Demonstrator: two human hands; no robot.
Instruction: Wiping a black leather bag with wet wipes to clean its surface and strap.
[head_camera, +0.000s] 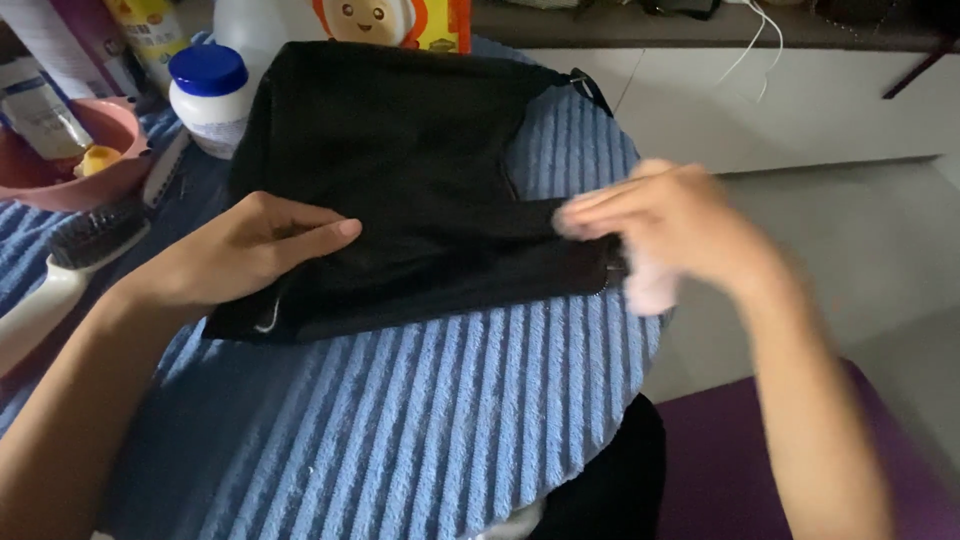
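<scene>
A black garment (400, 170) lies spread across the centre and upper middle of the frame, on a round surface covered with a blue ribbed towel (450, 420). Its lower edge is folded into a thick band running from centre left to centre right.

The left hand (250, 250) rests flat on the garment's lower left part, fingers together and stretched toward the right, pressing the cloth rather than gripping it. The right hand (665, 225), blurred, is at the garment's right edge in the centre right of the frame; its fingers point left and touch the folded band, but the blur hides whether they pinch the cloth or only lie on it.

In the upper left stand a white jar with a blue lid (210, 95), just beside the garment, and a pink bowl (70, 160) holding a small yellow object. At the left edge lies a brush with a white handle (70, 265). A pale floor (860, 240) fills the right side.
</scene>
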